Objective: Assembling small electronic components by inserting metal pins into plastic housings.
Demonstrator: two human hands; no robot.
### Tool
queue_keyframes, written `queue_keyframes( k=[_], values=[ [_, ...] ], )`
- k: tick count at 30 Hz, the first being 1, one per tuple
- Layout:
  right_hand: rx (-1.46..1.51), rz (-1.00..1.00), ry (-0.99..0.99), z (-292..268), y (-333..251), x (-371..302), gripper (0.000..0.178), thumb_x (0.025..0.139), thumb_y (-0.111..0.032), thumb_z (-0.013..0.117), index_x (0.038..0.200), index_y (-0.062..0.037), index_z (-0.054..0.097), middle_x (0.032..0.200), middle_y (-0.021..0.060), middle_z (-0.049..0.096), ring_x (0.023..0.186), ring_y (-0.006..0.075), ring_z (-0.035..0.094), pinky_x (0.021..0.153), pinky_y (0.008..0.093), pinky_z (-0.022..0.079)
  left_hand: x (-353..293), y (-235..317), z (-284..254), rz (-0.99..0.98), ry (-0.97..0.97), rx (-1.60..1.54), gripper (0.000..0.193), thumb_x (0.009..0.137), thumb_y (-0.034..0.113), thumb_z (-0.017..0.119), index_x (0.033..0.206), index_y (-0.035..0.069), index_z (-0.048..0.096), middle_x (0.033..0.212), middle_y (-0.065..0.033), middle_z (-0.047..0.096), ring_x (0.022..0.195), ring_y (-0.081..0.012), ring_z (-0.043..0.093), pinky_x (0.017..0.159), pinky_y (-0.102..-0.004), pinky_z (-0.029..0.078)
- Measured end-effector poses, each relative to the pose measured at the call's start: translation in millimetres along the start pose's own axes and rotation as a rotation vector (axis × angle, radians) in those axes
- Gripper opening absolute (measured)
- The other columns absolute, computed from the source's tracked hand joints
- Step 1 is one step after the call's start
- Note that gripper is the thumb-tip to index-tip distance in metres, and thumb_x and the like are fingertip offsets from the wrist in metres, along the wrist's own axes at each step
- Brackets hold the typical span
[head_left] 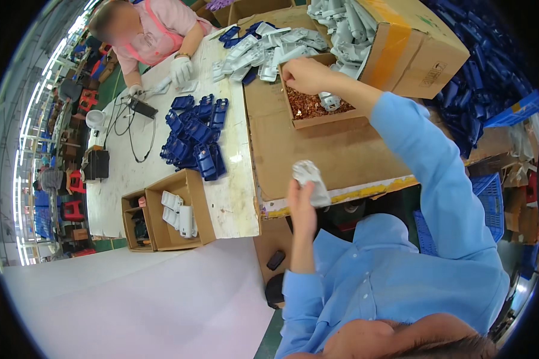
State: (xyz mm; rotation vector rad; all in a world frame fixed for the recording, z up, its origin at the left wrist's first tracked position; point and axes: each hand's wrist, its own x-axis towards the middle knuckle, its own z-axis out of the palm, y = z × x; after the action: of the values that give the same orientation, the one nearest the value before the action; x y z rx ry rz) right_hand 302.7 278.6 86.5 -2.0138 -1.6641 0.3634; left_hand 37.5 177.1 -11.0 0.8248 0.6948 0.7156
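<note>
My left hand [302,209] holds a white plastic housing [315,185] in front of the bench's near edge, fingers wrapped round it. My right hand [308,76] is over the left rim of a shallow cardboard box [326,121], its fingers drawn together. Whatever they pinch, if anything, is too small to make out. Many small copper-coloured metal parts [308,106] fill that box. A pale plastic piece [329,101] lies on top of them, by my right forearm.
White housings [263,51] are heaped beyond the box, beside a large carton [422,54] of more. Blue housings [194,134] lie on the left table. A box [191,239] with white pieces sits at its corner. Across from me works a person in pink [161,30], wearing white gloves.
</note>
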Motion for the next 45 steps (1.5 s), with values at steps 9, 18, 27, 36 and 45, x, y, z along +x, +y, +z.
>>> queue_keyframes(
  k=[9, 18, 27, 36, 45],
  values=[
    [-0.403, 0.225, -0.219, 51.6, 18.4, 12.3, 0.029, 0.076, 0.002, 0.061, 0.105, 0.0022, 0.062, 0.112, 0.0216, 0.063, 0.106, 0.0378, 0.061, 0.083, 0.0472, 0.053, -108.2, -123.2, 4.4, 0.173, -0.041, 0.445, 0.022, 0.092, 0.018, 0.055, 0.105, 0.001, 0.055, 0.086, -0.0085, 0.067, 0.072, -0.0141, 0.063, 0.064, -0.027, 0.05],
    [-0.401, 0.278, -0.21, 44.5, 12.0, -1.6, 0.031, 0.077, -0.006, 0.062, 0.107, -0.001, 0.062, 0.112, 0.019, 0.064, 0.106, 0.0353, 0.062, 0.084, 0.0458, 0.053, -138.3, -141.4, -19.3, 0.278, 0.018, 0.674, 0.028, 0.093, 0.02, 0.057, 0.112, 0.001, 0.053, 0.087, -0.017, 0.068, 0.075, -0.0301, 0.069, 0.065, -0.036, 0.053],
    [-0.314, 0.221, -0.137, 49.9, 12.7, -12.4, 0.021, 0.078, -0.006, 0.06, 0.096, 0.0026, 0.066, 0.104, 0.021, 0.066, 0.101, 0.0368, 0.064, 0.082, 0.0468, 0.053, -170.6, -164.0, -41.1, 0.467, 0.11, 0.877, 0.031, 0.091, 0.019, 0.059, 0.115, 0.0, 0.053, 0.091, -0.0206, 0.068, 0.076, -0.0369, 0.068, 0.065, -0.0405, 0.055],
    [-0.058, 0.122, 0.112, 45.4, 18.6, -27.7, 0.012, 0.072, -0.008, 0.061, 0.076, 0.0009, 0.068, 0.082, 0.0229, 0.067, 0.088, 0.0374, 0.065, 0.078, 0.0449, 0.053, -169.3, -100.9, -41.2, 0.511, 0.117, 0.938, 0.037, 0.089, 0.014, 0.059, 0.122, -0.003, 0.054, 0.102, -0.0199, 0.068, 0.088, -0.0282, 0.069, 0.076, -0.0348, 0.054],
    [0.311, -0.109, 0.288, 9.3, -17.1, -111.7, 0.015, 0.079, -0.011, 0.059, 0.078, 0.0022, 0.066, 0.069, 0.0131, 0.065, 0.063, 0.0247, 0.062, 0.06, 0.0353, 0.047, -123.1, -107.4, 9.0, 0.508, -0.052, 0.879, 0.034, 0.09, 0.014, 0.057, 0.121, 0.001, 0.056, 0.097, -0.0219, 0.067, 0.086, -0.0372, 0.067, 0.075, -0.0394, 0.054]
  ],
)
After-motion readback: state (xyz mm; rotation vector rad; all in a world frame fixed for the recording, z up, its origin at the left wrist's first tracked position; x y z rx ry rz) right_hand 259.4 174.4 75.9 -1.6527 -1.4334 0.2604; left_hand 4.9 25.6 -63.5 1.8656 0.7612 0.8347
